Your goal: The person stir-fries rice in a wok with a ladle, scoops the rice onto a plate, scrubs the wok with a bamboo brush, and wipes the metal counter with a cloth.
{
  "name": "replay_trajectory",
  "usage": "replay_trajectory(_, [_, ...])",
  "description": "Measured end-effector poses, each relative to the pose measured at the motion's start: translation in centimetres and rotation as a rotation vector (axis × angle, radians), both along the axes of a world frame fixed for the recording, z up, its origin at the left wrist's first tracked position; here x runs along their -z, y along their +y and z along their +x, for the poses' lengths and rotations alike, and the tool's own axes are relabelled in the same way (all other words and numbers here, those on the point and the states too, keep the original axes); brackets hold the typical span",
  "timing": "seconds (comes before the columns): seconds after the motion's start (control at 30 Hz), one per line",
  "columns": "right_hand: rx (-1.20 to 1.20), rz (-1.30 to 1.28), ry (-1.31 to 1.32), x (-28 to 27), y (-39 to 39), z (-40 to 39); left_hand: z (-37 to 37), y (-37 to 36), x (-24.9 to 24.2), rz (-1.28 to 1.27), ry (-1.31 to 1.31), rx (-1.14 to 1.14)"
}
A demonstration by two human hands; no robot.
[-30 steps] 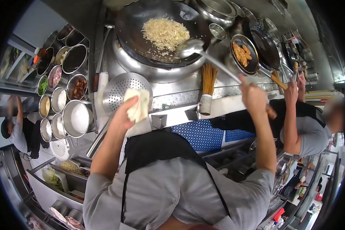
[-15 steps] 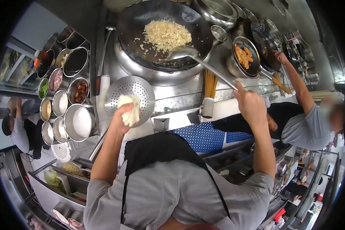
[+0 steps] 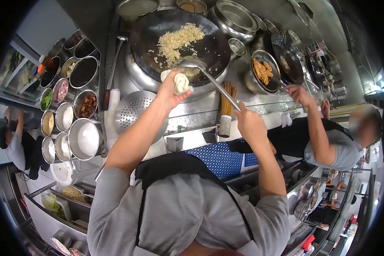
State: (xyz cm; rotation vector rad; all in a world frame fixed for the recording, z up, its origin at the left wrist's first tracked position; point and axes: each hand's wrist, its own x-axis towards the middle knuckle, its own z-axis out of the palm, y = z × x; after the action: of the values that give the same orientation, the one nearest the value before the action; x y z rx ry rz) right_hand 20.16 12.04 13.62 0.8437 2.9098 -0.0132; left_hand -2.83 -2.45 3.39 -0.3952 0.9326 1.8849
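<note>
My left hand (image 3: 168,93) grips a folded pale cloth (image 3: 181,84) at the near rim of the wok (image 3: 215,40). Fried rice (image 3: 180,39) lies heaped in the wok, with loose grains scattered toward the near side. In my right hand (image 3: 250,124) is the end of a long-handled metal ladle (image 3: 219,88). Its bowl rests low inside the near part of the wok, over some rice. Below my left forearm, a round perforated strainer (image 3: 130,112) lies on the counter, partly covered by the arm.
A bamboo wok brush (image 3: 228,97) stands right of the wok. Further right, a pan of browned food pieces (image 3: 263,71) sits on a metal pot. A co-worker (image 3: 335,141) reaches toward a second wok (image 3: 288,59). Several ingredient containers (image 3: 84,137) fill the left side.
My left hand has carried the cloth from above the strainer up to the wok's near rim. My right hand moved left with the ladle, and the rice has shifted and spread.
</note>
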Motion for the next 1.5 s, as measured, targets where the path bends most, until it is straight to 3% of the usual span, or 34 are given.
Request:
replay_trajectory(0.07, [-0.007,0.021,0.020,0.1,0.5,-0.1,0.0,0.6,1.0,-0.014,0.005,-0.045])
replay_trajectory(0.2, [0.008,0.082,0.182,4.3,4.3,-9.9,-0.4,0.9,1.8,-0.012,0.034,-0.057])
replay_trajectory(0.27, [0.094,-0.041,0.226,4.7,3.5,-13.5,0.2,0.8,1.7,-0.005,0.056,-0.076])
replay_trajectory(0.43, [-0.052,-0.126,0.152,2.9,0.2,-5.8,0.0,0.1,1.0,0.029,-0.027,-0.108])
replay_trajectory(0.53, [-0.118,-0.039,0.114,2.2,2.0,-2.5,-1.4,2.6,2.0,0.061,-0.023,-0.091])
replay_trajectory(0.6, [-0.046,0.064,0.227,3.4,3.3,-4.0,-0.8,3.5,3.8,0.016,-0.017,-0.132])
replay_trajectory(0.67, [0.005,0.073,0.256,3.0,3.3,-4.4,1.9,2.4,0.9,0.052,-0.043,-0.236])
replay_trajectory(0.77, [-0.052,0.009,0.344,1.0,3.0,-1.7,7.1,-1.7,-6.4,0.097,-0.112,0.001])
replay_trajectory(0.87, [-0.075,-0.015,0.291,-2.6,-1.3,-0.3,3.9,-0.1,-3.5,0.134,-0.146,-0.074])
replay_trajectory(0.93, [-0.127,-0.022,0.239,-4.0,-2.4,1.4,0.7,1.9,2.6,0.177,-0.070,-0.229])
replay_trajectory(1.07, [-0.112,-0.212,0.149,-9.6,-1.0,5.8,6.1,-2.7,-5.7,0.071,-0.080,0.022])
replay_trajectory(1.13, [-0.184,-0.151,0.158,-8.1,1.0,4.4,5.5,-2.1,-6.5,0.071,-0.119,-0.077])
replay_trajectory(1.2, [-0.186,0.034,0.186,-3.1,3.1,-0.7,3.1,-0.4,-1.5,0.095,-0.070,-0.044])
replay_trajectory(1.27, [0.014,0.090,0.093,1.6,3.7,-6.3,3.0,0.4,4.3,0.190,0.066,-0.156])
replay_trajectory(1.33, [-0.087,0.102,0.344,1.4,3.2,-6.3,7.3,-0.9,2.1,0.083,-0.057,-0.270])
replay_trajectory(1.43, [-0.066,0.037,0.298,-2.3,1.1,-2.9,9.9,-4.8,-2.0,0.152,0.009,0.013])
replay_trajectory(1.47, [-0.063,-0.001,0.260,-2.3,0.2,-2.1,8.3,-3.4,-3.0,0.050,-0.067,-0.127])
replay_trajectory(1.5, [-0.056,-0.034,0.230,-2.8,-0.7,-1.4,5.5,-2.2,-2.2,0.109,-0.095,-0.094])
